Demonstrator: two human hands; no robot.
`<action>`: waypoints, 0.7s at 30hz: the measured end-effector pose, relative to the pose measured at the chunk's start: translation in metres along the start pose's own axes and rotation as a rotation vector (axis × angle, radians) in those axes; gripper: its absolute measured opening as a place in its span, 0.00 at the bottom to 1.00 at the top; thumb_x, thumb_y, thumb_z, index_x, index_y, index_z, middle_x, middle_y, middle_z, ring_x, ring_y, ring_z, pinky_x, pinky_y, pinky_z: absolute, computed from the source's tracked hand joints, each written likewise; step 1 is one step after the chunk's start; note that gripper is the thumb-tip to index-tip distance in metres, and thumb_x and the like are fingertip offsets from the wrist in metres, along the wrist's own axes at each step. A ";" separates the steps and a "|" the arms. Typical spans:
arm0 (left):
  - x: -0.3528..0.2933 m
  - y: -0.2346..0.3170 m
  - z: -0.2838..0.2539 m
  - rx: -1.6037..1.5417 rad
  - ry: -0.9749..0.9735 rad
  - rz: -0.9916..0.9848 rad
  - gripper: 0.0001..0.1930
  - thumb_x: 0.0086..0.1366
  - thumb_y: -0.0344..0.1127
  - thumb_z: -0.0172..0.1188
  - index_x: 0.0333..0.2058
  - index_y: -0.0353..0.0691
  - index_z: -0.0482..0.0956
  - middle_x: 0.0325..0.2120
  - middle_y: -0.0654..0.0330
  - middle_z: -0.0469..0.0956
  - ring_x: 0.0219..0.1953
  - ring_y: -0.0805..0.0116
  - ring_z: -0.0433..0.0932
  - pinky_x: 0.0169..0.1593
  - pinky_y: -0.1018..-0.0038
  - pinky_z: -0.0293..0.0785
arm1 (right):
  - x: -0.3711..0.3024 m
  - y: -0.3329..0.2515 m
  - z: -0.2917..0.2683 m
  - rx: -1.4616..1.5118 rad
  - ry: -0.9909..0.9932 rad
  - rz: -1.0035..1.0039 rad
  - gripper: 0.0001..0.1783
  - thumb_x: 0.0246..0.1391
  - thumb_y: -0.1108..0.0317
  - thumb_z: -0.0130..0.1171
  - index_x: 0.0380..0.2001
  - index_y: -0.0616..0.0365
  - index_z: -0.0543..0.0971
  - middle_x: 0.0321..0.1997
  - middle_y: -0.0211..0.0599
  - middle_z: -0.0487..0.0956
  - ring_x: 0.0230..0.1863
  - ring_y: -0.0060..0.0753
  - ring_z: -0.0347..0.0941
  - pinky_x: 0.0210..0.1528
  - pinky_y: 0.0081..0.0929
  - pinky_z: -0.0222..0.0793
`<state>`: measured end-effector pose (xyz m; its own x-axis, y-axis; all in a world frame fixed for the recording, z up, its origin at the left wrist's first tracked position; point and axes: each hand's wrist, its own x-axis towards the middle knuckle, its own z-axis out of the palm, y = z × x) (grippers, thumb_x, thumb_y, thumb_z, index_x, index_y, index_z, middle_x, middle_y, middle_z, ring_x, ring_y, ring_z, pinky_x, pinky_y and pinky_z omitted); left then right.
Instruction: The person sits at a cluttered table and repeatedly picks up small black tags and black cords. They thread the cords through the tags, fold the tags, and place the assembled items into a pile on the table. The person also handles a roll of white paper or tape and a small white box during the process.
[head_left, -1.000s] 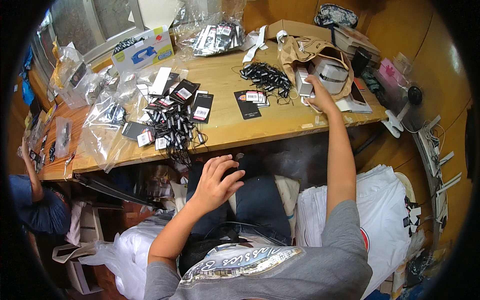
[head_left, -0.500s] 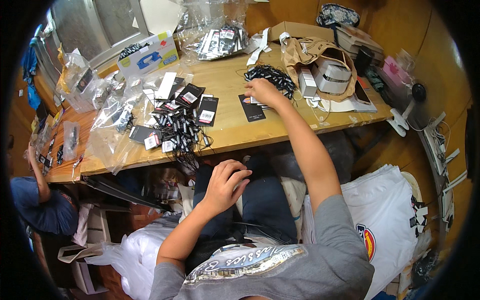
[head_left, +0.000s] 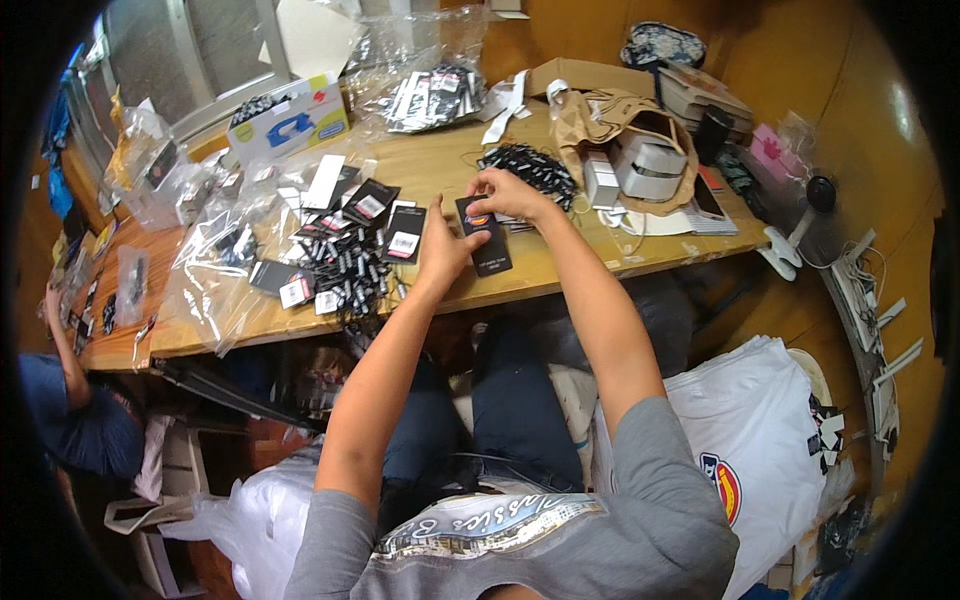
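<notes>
A black hang tag (head_left: 491,262) with a small coloured logo stands upright in the picture near the table's front edge. At its top, the bent fingers of my right hand (head_left: 512,195) pinch together; the fingertips partly hide what they grip. My left hand (head_left: 443,250) is beside the tag, fingers apart and thumb lying across its face. Left of that hand is another black tag (head_left: 404,235) with a white label. A heap of black tag strings (head_left: 350,262) spreads beyond it, among more tags. Behind my right hand sits a second pile of black strings (head_left: 533,168).
A clear plastic bag of tags (head_left: 437,97) and a printed box (head_left: 290,122) are at the back. A brown paper bag (head_left: 675,190) holds white boxes at right. White folded cloth (head_left: 760,430) lies below right. At far left, another person's arm (head_left: 65,345) reaches over the table.
My left hand has risen from above my lap to the black tag on the table. My right hand has stayed at the tag's top, its fingers shifting slightly. The view has tilted a little.
</notes>
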<state>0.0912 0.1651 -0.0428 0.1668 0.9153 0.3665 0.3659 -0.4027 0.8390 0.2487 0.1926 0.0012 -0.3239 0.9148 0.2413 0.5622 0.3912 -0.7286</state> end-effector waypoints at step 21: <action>0.002 0.011 0.000 -0.879 0.206 -0.220 0.07 0.57 0.30 0.50 0.34 0.34 0.66 0.21 0.59 0.74 0.22 0.76 0.71 0.25 0.81 0.67 | -0.112 0.020 -0.112 -1.029 0.458 0.271 0.08 0.39 0.72 0.51 0.25 0.61 0.76 0.25 0.48 0.74 0.27 0.46 0.71 0.32 0.37 0.66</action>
<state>0.0955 0.1620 -0.0326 -0.0206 0.9875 0.1563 -0.4692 -0.1476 0.8707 0.3817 0.1089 0.0315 0.0898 0.8496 0.5198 0.9926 -0.1193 0.0234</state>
